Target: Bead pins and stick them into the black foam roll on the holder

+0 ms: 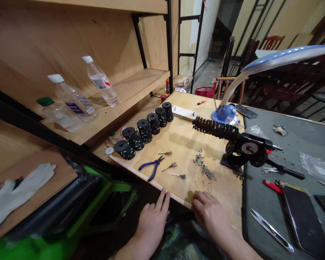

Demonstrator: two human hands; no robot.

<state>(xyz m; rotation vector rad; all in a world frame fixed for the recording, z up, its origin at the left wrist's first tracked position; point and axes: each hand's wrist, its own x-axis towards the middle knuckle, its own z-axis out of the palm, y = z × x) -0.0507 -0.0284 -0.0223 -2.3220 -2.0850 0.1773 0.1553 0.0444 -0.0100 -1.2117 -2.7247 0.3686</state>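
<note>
The step in hand appears to be positioning at the near table edge. The left hand (153,220) extends index and middle fingers side by side onto the white printed measuring strip (138,174); no object is visible in it. The right hand (209,211) rests curled at the edge near the strip's end; its fingertips are hidden, so whether it pinches anything cannot be told.

The next move calls for keeping both hands steady against the edge; small parts would require a fingertip pinch.

The strip is narrow, marked and laid along the edge of the pale wooden tabletop (184,141). Beyond it lie blue-handled metal pliers (157,162), then a loose heap of small multicoloured and grey pieces (203,166). Farther off, six black flanged spools (144,130) stand upright in a row, wound with colour-flecked black material.
</note>
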